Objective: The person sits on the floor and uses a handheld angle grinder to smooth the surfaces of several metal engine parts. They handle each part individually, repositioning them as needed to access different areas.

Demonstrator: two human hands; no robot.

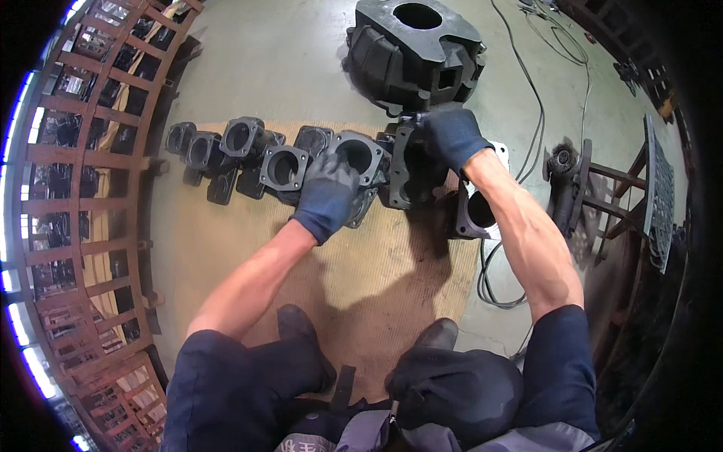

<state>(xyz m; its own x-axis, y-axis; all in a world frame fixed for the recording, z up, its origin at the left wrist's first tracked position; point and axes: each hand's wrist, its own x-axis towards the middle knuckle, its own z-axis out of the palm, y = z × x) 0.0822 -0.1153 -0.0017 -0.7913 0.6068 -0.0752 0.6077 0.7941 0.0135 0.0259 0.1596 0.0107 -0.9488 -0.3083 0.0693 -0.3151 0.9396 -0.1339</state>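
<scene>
My left hand (327,192), in a dark blue and grey work glove, has its fingers curled over the rim of a black cast-metal housing (363,179) with a square bolt flange and a round bore. Beside it on the left stands a similar flanged housing (283,170). My right hand (453,139), also gloved, is closed around the top of a taller black casting (399,177) with a wide opening; its fingertips are partly hidden. Another flanged housing (474,228) with a bright machined face sits under my right forearm.
More black housings (239,139) stand in a row leftward on the cardboard sheet (248,248). A big bell-shaped casting (414,56) stands at the far side. Slatted brown racks (83,203) line the left. Cables (538,98) and a metal stand (614,177) lie to the right.
</scene>
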